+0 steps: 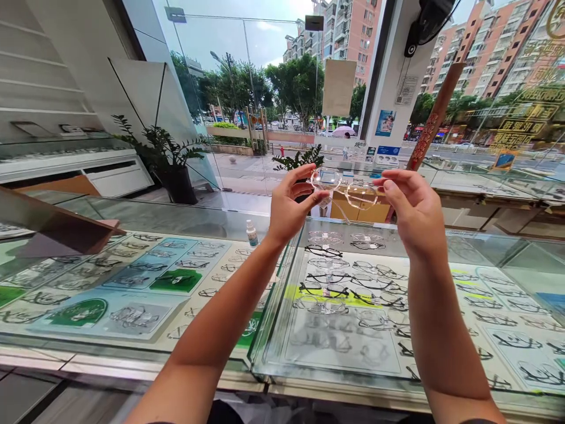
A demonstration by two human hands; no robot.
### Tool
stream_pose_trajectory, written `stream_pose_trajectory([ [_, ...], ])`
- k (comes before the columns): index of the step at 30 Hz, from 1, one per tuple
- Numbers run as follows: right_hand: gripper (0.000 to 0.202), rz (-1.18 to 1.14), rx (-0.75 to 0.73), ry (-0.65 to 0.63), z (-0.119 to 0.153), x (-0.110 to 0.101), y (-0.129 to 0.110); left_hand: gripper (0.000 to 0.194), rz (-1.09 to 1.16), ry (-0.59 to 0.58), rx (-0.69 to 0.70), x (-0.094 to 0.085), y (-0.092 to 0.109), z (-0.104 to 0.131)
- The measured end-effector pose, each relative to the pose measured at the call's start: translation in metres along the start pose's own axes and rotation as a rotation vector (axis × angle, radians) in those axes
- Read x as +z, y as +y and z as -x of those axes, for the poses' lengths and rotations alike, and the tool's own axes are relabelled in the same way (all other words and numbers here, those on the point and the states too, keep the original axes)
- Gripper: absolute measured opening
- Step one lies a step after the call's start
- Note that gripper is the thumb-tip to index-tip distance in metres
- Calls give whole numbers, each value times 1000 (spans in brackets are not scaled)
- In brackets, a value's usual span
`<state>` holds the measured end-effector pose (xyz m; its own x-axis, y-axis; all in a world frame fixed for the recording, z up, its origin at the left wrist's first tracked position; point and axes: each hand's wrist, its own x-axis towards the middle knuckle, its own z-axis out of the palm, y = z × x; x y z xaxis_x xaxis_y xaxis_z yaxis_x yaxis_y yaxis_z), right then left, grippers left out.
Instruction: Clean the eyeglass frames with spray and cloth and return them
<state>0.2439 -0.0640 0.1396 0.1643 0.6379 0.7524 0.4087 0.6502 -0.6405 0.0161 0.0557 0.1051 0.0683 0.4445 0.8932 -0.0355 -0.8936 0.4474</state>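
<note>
A pair of eyeglasses (362, 196) with a thin, clear frame is held up in front of me, above the glass counter. My left hand (291, 203) pinches its left lens rim between thumb and fingers. At the other end, my right hand (417, 206) has thumb and index finger closed at the outer corner of the frame; the exact contact there is hard to make out. One thin temple hangs down beneath the lenses. Below my hands, rows of eyeglasses (326, 278) lie inside the glass display case (304, 347).
A small white bottle (251, 233) stands on the counter left of my forearm. Another display section (176, 312) holds more frames. Potted plants (174, 171) stand by the window, and a brown slanted panel (57, 218) juts in at left. A fan (430, 23) hangs upper right.
</note>
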Motion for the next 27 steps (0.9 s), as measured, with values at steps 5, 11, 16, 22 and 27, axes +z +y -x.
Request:
stream_pose_trajectory([
  [5, 28, 128, 53, -275, -4, 5, 12, 67, -18, -254, -31, -9, 18, -4],
  [11, 32, -7, 228, -408, -9, 13, 29, 67, 103, -358, -68, -12, 24, -5],
  [16, 32, -309, 395, -559, -12, 14, 36, 70, 214, -440, -102, -16, 18, -8],
  [22, 34, -453, 473, -550, -13, 15, 39, 79, 179, -433, -75, -15, 20, -9],
  [27, 33, -270, 386, -329, 1, 19, 45, 38, -240, 66, -69, 5, 46, 23],
])
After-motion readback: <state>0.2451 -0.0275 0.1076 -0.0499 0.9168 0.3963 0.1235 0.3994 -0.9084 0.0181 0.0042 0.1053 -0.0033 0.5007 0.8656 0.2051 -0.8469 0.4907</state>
